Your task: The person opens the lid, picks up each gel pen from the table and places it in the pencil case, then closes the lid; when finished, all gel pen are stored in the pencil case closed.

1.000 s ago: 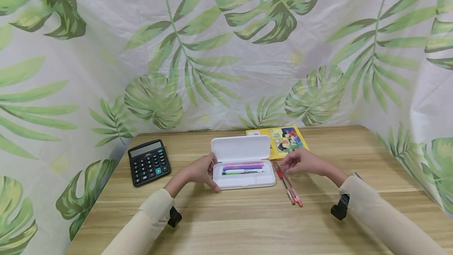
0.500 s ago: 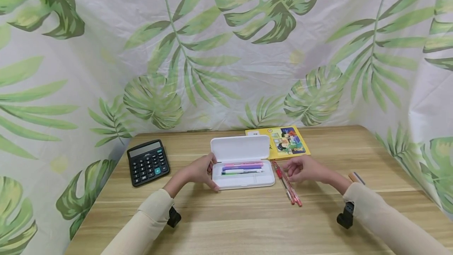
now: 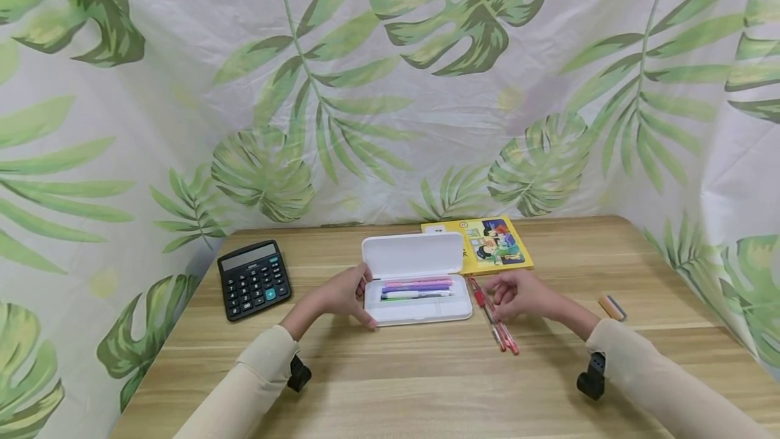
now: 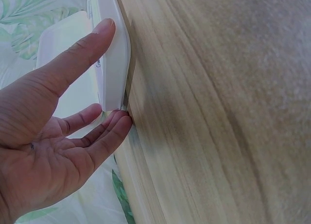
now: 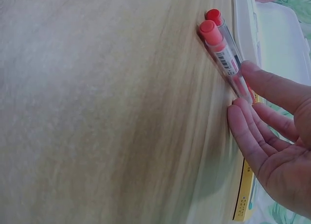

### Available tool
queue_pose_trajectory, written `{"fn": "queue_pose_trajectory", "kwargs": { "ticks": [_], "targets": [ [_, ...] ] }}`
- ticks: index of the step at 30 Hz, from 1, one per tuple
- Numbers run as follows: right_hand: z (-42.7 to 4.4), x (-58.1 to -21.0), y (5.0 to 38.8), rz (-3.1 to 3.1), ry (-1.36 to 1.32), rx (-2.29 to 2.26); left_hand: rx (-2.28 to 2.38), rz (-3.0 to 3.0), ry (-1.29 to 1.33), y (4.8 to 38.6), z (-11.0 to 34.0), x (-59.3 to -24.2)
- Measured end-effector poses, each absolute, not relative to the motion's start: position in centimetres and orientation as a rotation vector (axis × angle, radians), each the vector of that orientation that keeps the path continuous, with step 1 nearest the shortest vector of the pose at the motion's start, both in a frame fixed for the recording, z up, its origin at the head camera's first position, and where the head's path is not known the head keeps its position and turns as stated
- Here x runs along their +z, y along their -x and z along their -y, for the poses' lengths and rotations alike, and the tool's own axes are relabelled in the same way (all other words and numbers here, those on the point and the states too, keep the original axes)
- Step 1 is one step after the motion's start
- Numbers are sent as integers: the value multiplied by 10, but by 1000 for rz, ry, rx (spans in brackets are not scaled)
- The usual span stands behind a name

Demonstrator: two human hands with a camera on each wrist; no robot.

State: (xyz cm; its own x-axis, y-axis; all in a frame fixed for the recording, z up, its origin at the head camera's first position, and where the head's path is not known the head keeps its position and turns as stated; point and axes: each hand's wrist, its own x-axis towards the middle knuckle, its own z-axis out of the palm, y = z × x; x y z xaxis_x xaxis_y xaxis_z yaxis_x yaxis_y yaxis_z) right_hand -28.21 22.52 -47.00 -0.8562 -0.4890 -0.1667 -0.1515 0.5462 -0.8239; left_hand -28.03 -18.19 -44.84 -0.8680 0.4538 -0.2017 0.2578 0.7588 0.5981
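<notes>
An open white pencil case [image 3: 420, 314] lies on the table with its lid raised. Inside rest several pens [image 3: 417, 286], pink, purple and white-green. At its left end my left hand [image 3: 347, 295] grips the case, thumb on the front corner and fingers at the back, as the left wrist view confirms. Right of the case lie red pens [image 3: 490, 314] with clear barrels, side by side and slanting toward me. My right hand [image 3: 518, 295] pinches one of them, a pen with a barcode label [image 5: 226, 59], between thumb and fingertips. Its far end is hidden behind the fingers.
A black calculator [image 3: 256, 280] lies at the left. Behind the case is a yellow picture book [image 3: 496, 246], partly covered by the lid. An orange-and-blue eraser [image 3: 612, 307] sits near my right sleeve. A leaf-print cloth [image 3: 390, 120] hangs behind the table [image 3: 390, 385].
My right hand shifted slightly right, then back left, its thumb closing in on the red pens. The eraser, earlier mostly covered by the right sleeve, shows fully. The left hand stays put.
</notes>
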Motion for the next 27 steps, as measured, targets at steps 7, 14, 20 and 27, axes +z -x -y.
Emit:
{"fn": "queue_pose_trajectory", "kwargs": {
  "ticks": [7, 14, 20, 27],
  "targets": [
    [-224, -466, 283, -2399, 531, -1205, 811, -2625, -543, 282, 182, -451],
    [-228, -465, 285, -2412, 519, -1165, 803, -2624, -531, 281, 182, -450],
    [-230, -463, 288, -2423, 479, -1120, 805, -2623, -518, 282, 182, -449],
    [-229, -456, 289, -2437, 448, -1071, 804, -2626, -525, 282, 181, -449]
  ]
}}
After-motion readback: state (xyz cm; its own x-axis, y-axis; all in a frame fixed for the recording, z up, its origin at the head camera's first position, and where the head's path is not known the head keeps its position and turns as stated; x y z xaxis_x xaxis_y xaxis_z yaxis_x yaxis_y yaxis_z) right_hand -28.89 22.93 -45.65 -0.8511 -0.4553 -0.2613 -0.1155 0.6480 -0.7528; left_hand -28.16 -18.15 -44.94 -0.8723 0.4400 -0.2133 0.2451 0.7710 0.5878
